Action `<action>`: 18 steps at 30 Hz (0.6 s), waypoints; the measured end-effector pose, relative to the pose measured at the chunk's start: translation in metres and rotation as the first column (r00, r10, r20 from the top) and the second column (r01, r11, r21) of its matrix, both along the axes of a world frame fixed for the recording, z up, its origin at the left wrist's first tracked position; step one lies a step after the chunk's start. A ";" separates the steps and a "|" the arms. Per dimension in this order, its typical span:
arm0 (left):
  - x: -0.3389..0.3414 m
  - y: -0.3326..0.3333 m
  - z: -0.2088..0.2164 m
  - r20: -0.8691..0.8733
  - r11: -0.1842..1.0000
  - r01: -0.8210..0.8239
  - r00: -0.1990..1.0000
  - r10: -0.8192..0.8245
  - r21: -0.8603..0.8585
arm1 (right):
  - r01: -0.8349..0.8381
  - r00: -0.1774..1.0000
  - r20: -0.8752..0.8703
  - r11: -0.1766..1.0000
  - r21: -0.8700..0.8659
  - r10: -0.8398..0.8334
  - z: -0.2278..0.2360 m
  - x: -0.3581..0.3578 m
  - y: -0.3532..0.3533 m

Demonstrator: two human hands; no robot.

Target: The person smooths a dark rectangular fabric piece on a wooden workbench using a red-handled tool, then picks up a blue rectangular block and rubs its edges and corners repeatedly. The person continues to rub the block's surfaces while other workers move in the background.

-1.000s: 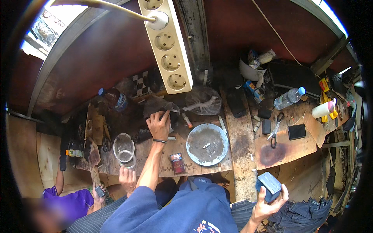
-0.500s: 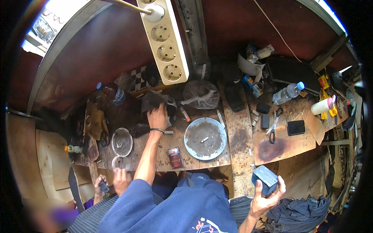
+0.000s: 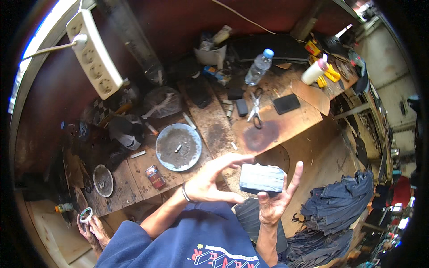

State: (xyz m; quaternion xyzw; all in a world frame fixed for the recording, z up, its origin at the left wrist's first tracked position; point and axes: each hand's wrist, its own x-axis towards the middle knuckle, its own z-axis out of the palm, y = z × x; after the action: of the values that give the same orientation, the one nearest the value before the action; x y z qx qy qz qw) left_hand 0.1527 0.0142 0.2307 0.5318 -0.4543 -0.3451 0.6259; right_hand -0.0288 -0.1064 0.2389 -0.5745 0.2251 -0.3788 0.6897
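My right hand (image 3: 273,203) grips a dark blue, brick-shaped block (image 3: 261,178) with a streaked, greyish-white top face. Its thumb lies along the near side, and one finger points up past the block's right end. What the block is made of, I cannot tell. Just left of it, my left hand (image 3: 213,181) holds nothing; its thumb and fingers are spread toward the block. A dark band circles that wrist. Both hands are above the table's front edge.
On the wooden table (image 3: 134,178) are a grey-blue plate (image 3: 178,167), a smaller dish (image 3: 103,181), a cigarette pack (image 3: 155,176), scissors (image 3: 255,109) and a water bottle (image 3: 259,67). Dark cloth (image 3: 335,205) is piled at right. Another person's hands (image 3: 93,230) hold a white ring at lower left.
My left hand has left the dark bag at the back of the table and come beside the block. The block now tilts its pale face upward. My view has swung right.
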 end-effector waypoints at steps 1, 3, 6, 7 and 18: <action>-0.014 -0.009 0.007 0.030 0.998 0.042 0.999 -0.044 0.043 | -0.015 0.999 0.034 1.000 -0.016 0.015 0.002 -0.007 -0.005; -0.031 -0.021 0.015 -0.057 0.995 0.089 0.995 -0.086 0.051 | -0.060 0.990 0.128 0.998 0.033 0.055 0.003 -0.020 -0.013; -0.047 -0.034 0.014 -0.090 0.988 0.129 0.989 -0.122 0.079 | -0.077 0.989 0.121 0.996 -0.038 0.081 -0.002 -0.043 -0.022; -0.052 -0.035 0.013 -0.061 0.987 0.137 0.989 -0.132 0.082 | -0.063 0.993 0.100 0.998 -0.027 0.066 -0.004 -0.052 -0.023; -0.081 -0.032 0.003 -0.037 0.984 0.102 0.994 -0.098 0.148 | -0.039 0.999 -0.017 0.989 -0.145 0.037 -0.010 -0.088 -0.034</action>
State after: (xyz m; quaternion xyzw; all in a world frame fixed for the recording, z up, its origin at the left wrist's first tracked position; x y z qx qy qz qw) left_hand 0.0717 -0.0181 0.2340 0.5485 -0.4439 -0.4172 0.5727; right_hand -0.1173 -0.1404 0.2294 -0.6303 0.1908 -0.3769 0.6514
